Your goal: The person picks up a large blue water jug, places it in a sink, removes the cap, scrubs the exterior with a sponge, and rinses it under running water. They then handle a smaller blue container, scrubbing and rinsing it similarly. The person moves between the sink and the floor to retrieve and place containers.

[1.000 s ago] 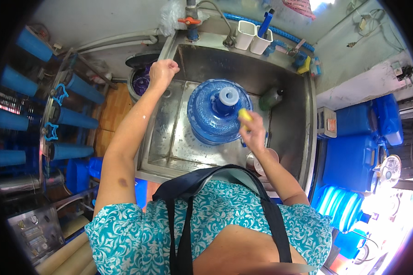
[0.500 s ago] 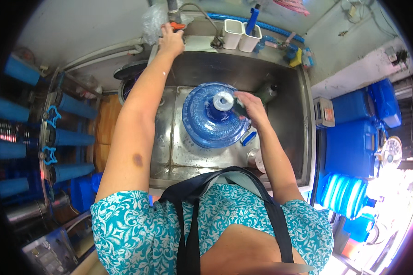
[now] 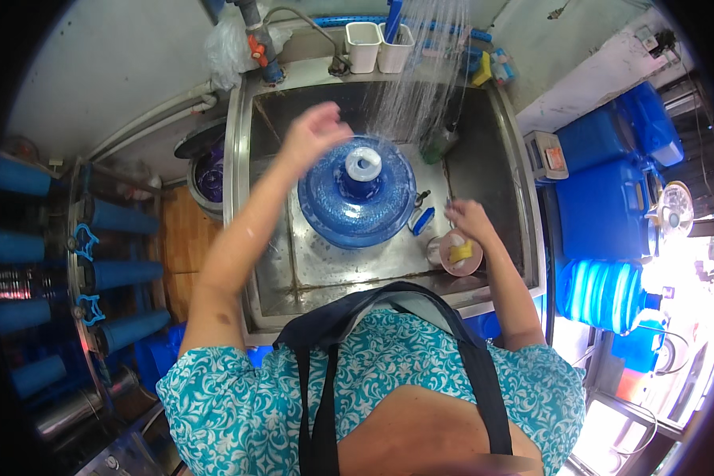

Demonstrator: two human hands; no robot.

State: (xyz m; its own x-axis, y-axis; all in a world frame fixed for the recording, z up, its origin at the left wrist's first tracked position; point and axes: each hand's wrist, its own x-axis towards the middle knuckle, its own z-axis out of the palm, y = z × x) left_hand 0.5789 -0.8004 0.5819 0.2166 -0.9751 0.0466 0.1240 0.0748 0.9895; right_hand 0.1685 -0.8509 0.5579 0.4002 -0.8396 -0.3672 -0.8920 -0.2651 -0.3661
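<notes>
The left hand (image 3: 317,136) has its fingers blurred, loosely bent and apart; the blue water jug (image 3: 357,218) lies at 5 o'clock from them, its upper edge overlapped by the hand in this view, so contact cannot be told. The right hand (image 3: 468,216) has its fingers bent inward, and whether they pinch anything cannot be told; from them the jug lies at 9 o'clock, clearly apart. Just past these fingers, at 6 o'clock, a pink bowl (image 3: 473,267) holds a yellow sponge (image 3: 460,252). The jug stands upright in the metal sink (image 3: 317,278), its whitish neck facing up. Around it, a blue-backed brush (image 3: 424,221) lies just beside it at 4 o'clock and a green bottle (image 3: 439,146) stands at 2 o'clock near the sink wall. Streams of water (image 3: 420,83) fall at 1 o'clock. Farther out, two white containers (image 3: 363,49) stand on the ledge at 12 o'clock, and an orange valve handle (image 3: 257,50) sits on a pipe at 11 o'clock.
</notes>
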